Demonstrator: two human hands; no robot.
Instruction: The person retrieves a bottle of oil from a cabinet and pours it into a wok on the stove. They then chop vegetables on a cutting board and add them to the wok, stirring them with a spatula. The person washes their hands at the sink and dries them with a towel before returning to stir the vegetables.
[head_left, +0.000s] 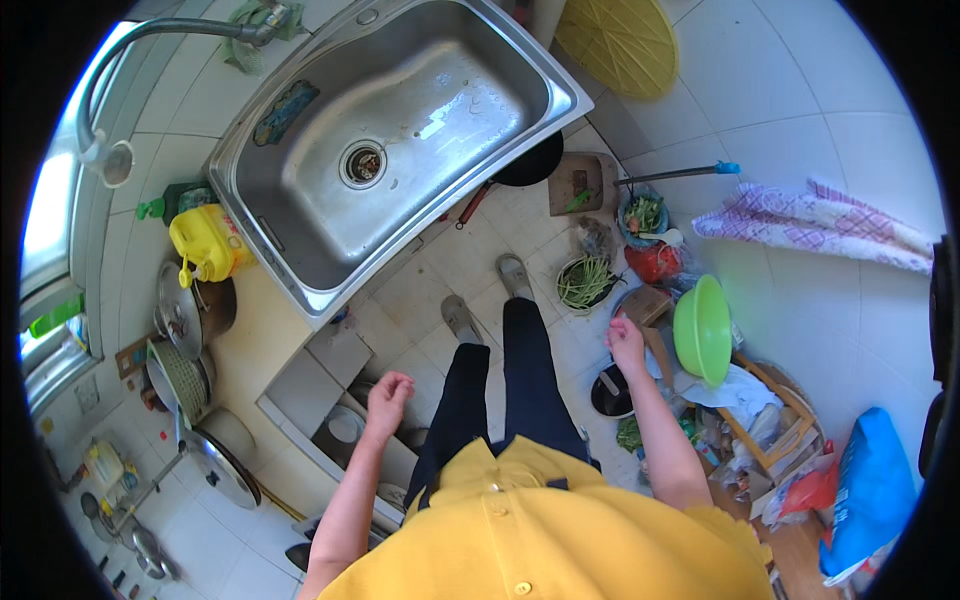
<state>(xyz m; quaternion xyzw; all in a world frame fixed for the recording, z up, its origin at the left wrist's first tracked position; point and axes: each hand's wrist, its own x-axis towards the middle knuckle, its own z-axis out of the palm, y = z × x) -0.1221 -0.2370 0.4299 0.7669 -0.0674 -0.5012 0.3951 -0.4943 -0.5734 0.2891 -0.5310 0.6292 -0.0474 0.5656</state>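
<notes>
My left hand (390, 401) hangs with its fingers loosely curled and nothing visible in it. It is beside an open drawer or cabinet under the counter, where a stack of white bowls (345, 424) shows. My right hand (625, 345), also curled and without a visible object, hangs over the floor near a cardboard box (646, 304) and a green plastic basin (702, 330). Ahead of me is a stainless steel sink (330, 217) with wet patches. Food scraps lie in its drain strainer (364, 163), and a blue-green cloth (286, 112) clings to its left wall.
A faucet (180, 28) arches at the upper left. A yellow jug (206, 241) and a lidded pot (180, 307) stand on the counter (274, 319). Green beans (587, 283) fill a container on the floor. A blue bag (870, 495) leans by the right wall.
</notes>
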